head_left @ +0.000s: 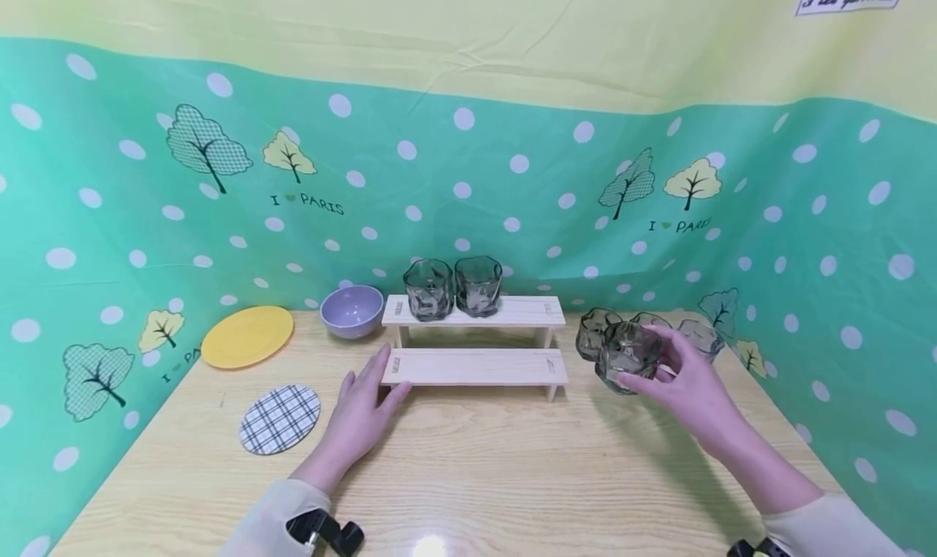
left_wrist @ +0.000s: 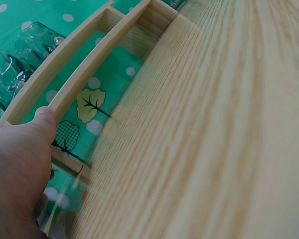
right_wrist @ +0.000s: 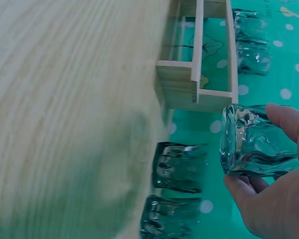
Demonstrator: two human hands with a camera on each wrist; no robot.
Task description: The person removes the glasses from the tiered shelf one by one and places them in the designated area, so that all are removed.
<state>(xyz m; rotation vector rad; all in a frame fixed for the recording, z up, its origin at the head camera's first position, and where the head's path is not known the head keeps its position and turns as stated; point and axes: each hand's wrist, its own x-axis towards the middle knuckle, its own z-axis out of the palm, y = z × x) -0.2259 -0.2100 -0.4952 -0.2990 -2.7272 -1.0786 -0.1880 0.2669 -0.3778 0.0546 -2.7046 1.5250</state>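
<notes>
The yellow plate (head_left: 247, 337), the plaid mat (head_left: 281, 419) and the purple bowl (head_left: 353, 324) were on the table (head_left: 468, 467), left of the two-tier wooden rack (head_left: 476, 367). The left hand (head_left: 359, 402) held the left end of the rack's lower tier; its fingers were clamped on the wood, thumb at the front edge and forefinger toward the back. Two glass tumblers (head_left: 479, 287) stood side by side on the upper tier. Right of the rack, the right hand (head_left: 688, 382) carried the held tumbler (head_left: 628, 354) clear of the table, roughly upright, its fingers clamped on opposite sides of the glass. Three remaining tumblers (head_left: 596, 334) showed on the table behind it, partly hidden. By this layout, the work was judged part done: two tumblers set on the rack, one in hand, three not yet moved onto it.

Materials, in the same order: the plate was smooth, with a rounded outline. The mat was flat and rounded, with a dark check on white; its material could not be told. The bowl was deep, with a curved wall. The rack consisted of pale, straight planks with small dark marks at the ends. All tumblers were transparent grey glass with uneven, dented walls and wavy rims
</notes>
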